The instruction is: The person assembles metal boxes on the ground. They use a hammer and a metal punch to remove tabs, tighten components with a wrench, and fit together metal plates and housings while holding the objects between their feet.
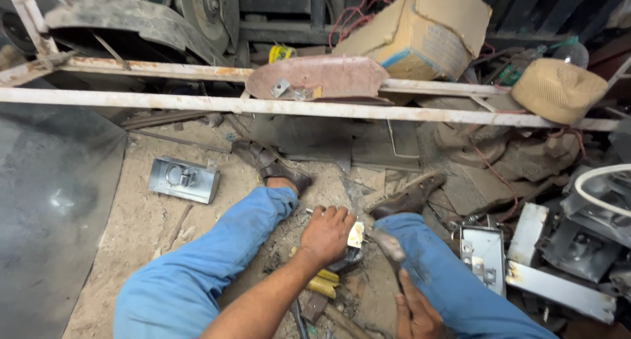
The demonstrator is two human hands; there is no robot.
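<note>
I sit on a sandy floor with my legs in blue trousers spread apart. My left hand (327, 234) presses down on a small shiny metal piece (355, 234) lying on the ground between my legs. My right hand (414, 311) grips the handle of a hammer (388, 246), whose blurred head hovers just right of the metal piece. Yellow-handled pliers (322, 284) lie on the floor under my left forearm.
A grey metal latch plate (183, 179) lies on the sand at left. Several similar metal brackets (484, 254) pile at right. A rusty white bar (197, 103) crosses the scene ahead, with a cardboard box (420, 30) and scrap behind it. A dark sheet (46, 201) covers the left.
</note>
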